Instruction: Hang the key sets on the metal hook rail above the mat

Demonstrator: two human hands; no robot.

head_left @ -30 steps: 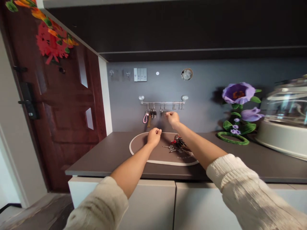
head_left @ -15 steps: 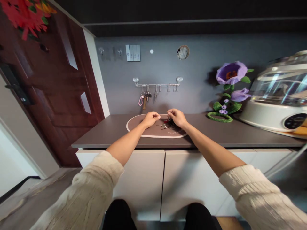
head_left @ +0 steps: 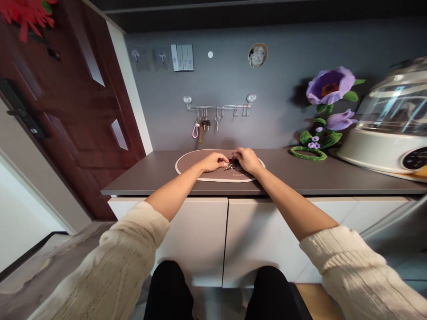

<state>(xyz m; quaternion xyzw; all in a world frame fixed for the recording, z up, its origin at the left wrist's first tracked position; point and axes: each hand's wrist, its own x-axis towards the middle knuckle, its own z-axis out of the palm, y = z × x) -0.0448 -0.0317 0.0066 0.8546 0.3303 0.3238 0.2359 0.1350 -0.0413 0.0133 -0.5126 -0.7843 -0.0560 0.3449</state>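
Note:
A small bunch of keys (head_left: pixel 230 167) lies on a brown oval mat (head_left: pixel 190 161) with a pale rim, between my two hands. My left hand (head_left: pixel 214 162) reaches the bunch from the left, its thumb and fingertips closed at the nearest keys. Curled over the right side of the bunch is my right hand (head_left: pixel 247 160), fingers pinched on it and partly hiding it. Something dark and a bit of red show under the right fingers.
On the wall, a clear hook rail (head_left: pixel 230 106) holds several hanging keys (head_left: pixel 204 124). A purple flower ornament (head_left: pixel 330 89) and a white appliance with a clear top (head_left: pixel 376 149) stand right on the dark countertop (head_left: pixel 293 178). A brown door (head_left: pixel 76 133) is at left.
My left hand has moved right and come to the keys, narrowing the gap between my hands. My right hand stays over the bunch. The view has tilted slightly down.

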